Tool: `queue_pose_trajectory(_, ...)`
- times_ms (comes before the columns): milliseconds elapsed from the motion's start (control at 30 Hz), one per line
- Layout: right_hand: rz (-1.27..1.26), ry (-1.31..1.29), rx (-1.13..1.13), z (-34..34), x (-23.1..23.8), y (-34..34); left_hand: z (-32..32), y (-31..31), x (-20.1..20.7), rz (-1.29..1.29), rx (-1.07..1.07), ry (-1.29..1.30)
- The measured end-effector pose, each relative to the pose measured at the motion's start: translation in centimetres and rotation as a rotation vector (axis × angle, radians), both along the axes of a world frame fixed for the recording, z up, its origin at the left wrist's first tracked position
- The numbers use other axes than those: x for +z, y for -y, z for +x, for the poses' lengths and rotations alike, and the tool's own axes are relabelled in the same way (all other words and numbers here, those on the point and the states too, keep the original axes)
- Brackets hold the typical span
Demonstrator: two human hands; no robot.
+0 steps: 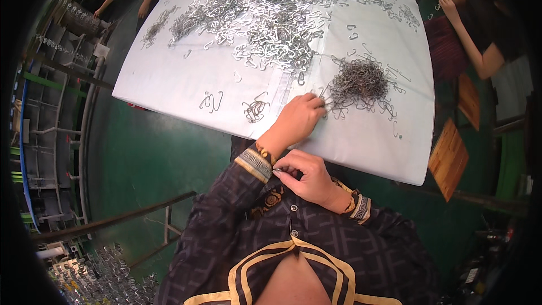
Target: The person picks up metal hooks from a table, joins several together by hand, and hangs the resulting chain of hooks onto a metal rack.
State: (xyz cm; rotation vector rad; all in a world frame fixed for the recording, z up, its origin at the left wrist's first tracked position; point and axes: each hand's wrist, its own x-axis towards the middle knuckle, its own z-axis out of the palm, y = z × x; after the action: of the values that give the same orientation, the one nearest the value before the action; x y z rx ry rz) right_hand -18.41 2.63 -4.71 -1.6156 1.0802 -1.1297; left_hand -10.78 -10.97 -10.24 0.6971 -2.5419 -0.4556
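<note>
My left hand reaches over the white-covered table, its fingers curled together at the left edge of a pile of thin dark metal hooks. Whatever its fingertips hold is hidden. Closer to my body, just off the table's front edge, my right hand is closed in a pinch beside my left cuff. A small dark metal piece shows at its fingertips, too small to tell its shape. Left of my left hand lie a small cluster of brownish hooks and a few loose wire hooks.
A wide heap of shiny S-shaped hooks spreads over the table's middle and far part. Another person's arm is at the right; a further person stands far left. Wooden boards stand at the right, metal racks at the left.
</note>
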Motion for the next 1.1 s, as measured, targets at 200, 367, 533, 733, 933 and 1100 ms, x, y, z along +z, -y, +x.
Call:
queue_pose_trajectory(200,0.003,0.012,0.007,0.0,-0.3,0.3,3.7,-1.5,1.7,0.089,0.084,-0.053)
queue_pose_trajectory(367,0.006,0.029,0.031,0.2,-0.4,0.3,3.5,-1.0,2.3,0.191,0.226,-0.264)
queue_pose_trajectory(533,0.011,0.021,0.037,0.4,-0.2,0.1,1.8,-0.3,1.4,0.195,0.397,-0.198)
queue_pose_trajectory(733,-0.014,0.005,0.031,0.2,-0.1,0.1,0.1,1.4,-1.3,-0.050,0.371,-0.027)
queue_pose_trajectory(933,-0.002,0.001,0.016,0.2,-0.4,0.1,-0.1,1.6,0.4,0.216,0.404,-0.113)
queue_pose_trajectory(1100,-0.020,-0.003,0.005,0.6,-1.0,0.2,1.2,2.5,1.0,0.852,0.477,-0.326)
